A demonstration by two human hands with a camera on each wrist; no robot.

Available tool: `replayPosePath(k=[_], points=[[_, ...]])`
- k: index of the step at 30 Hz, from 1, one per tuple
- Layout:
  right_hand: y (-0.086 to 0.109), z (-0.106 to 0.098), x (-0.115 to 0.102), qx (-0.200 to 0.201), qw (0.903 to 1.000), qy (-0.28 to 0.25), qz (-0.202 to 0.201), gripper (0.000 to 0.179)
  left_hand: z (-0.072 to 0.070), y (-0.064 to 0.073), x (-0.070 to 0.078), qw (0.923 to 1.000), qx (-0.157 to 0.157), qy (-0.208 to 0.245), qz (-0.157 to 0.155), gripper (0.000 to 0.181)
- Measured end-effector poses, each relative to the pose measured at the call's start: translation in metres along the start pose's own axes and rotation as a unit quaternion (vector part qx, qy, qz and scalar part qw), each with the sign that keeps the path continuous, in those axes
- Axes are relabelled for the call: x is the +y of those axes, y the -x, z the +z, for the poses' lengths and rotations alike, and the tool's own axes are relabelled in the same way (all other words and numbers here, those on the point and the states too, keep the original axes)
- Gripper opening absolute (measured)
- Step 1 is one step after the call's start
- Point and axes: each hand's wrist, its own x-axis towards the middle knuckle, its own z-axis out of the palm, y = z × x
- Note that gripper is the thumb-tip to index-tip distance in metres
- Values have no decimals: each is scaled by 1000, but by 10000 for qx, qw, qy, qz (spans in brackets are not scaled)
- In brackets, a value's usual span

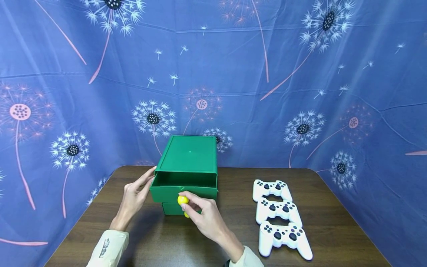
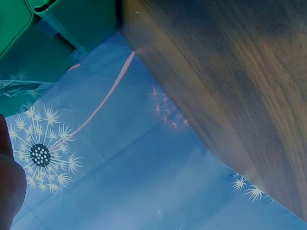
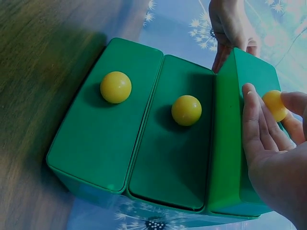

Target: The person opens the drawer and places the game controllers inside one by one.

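Note:
A green drawer cabinet (image 1: 190,152) stands on the table, its top drawer (image 1: 166,193) pulled partway out with the inside showing. My right hand (image 1: 207,217) pinches the round yellow knob (image 1: 182,200) of that drawer between thumb and index finger; the other fingers lie along the drawer front in the right wrist view. Two lower drawers with yellow knobs (image 3: 115,87) are pushed in. At the cabinet's left side, my left hand (image 1: 135,196) rests with its fingers extended against the wall. Only a dark bit of that hand (image 2: 12,187) shows in the left wrist view.
Three white game controllers (image 1: 285,237) lie in a column on the brown wooden table (image 1: 333,222), right of the cabinet. A blue cloth (image 1: 247,111) with a dandelion print hangs behind and around the table. Clear tape (image 2: 48,24) shows on the cabinet.

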Motion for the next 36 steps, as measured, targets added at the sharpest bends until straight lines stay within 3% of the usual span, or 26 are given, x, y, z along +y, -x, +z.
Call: replayPosePath(k=[9,27,36], points=[[4,1,-1,12,9995,123,-291,29,0,0,1,10000,1,11,-34,55],[12,2,-8,-69,9993,71,-369,28,4,-1,7,9995,300,-69,113,55],[16,2,-12,-83,9986,119,-516,28,4,1,-1,9990,337,-188,219,57]])
